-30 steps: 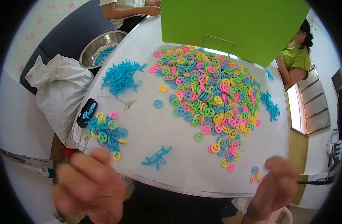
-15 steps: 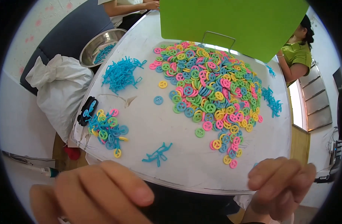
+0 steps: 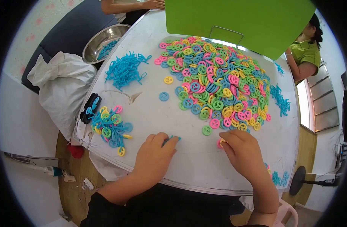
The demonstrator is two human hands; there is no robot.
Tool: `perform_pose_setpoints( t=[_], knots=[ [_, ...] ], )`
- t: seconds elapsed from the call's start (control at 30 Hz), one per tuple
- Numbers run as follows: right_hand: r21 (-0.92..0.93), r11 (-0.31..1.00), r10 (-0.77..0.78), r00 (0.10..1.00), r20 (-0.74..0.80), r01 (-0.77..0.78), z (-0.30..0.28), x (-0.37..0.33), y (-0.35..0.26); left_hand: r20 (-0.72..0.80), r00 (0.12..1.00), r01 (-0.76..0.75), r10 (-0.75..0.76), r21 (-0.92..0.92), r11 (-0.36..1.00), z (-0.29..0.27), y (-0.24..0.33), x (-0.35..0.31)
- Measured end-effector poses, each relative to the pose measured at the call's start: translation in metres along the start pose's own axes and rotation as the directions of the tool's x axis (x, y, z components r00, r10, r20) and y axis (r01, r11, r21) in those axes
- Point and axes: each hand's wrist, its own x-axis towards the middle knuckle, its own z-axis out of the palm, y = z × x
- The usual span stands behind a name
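Note:
My left hand [image 3: 155, 157] lies low over the table's near middle, its fingers bent down onto thin blue plastic pieces [image 3: 175, 139] that poke out past the fingertips. To its right, my right hand [image 3: 243, 153] has thumb and forefinger closed at the edge of a small pink wheel [image 3: 219, 143], with a yellow one beside it. Its palm hides whatever lies underneath. Beyond both hands spreads a big heap of pink, green, yellow and blue plastic wheels [image 3: 215, 81]. A single green wheel [image 3: 206, 130] lies just in front of the heap.
A blue pile [image 3: 128, 70] sits at the far left, and wheels joined with blue pieces [image 3: 112, 128] lie near a black holder [image 3: 91, 108]. A green board [image 3: 237, 26] stands behind the heap. Other people sit at the far side. A metal bowl [image 3: 88, 49] is beside the table.
Both hands have moved forward from the near edge onto the table. My left hand has come down over the blue pieces, my right onto the small group of wheels.

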Motion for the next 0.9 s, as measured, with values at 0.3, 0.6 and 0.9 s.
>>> perform_pose_setpoints(
  t=[0.3,0.6,0.9],
  knots=[
    [-0.144,0.988,-0.043,0.996,0.082,0.055,0.035,0.022,0.005,0.096,0.99,-0.09,0.103,-0.126,0.988,0.0,0.016,0.054],
    [-0.156,0.971,-0.174,0.984,0.049,0.179,0.059,0.005,0.011,-0.072,0.984,-0.18,0.166,-0.459,0.87,0.004,0.002,0.086],
    [0.064,0.991,-0.114,0.988,-0.104,0.121,0.049,0.016,0.02,0.027,0.995,-0.056,0.101,-0.68,0.731,0.008,0.006,0.085]
  ],
)
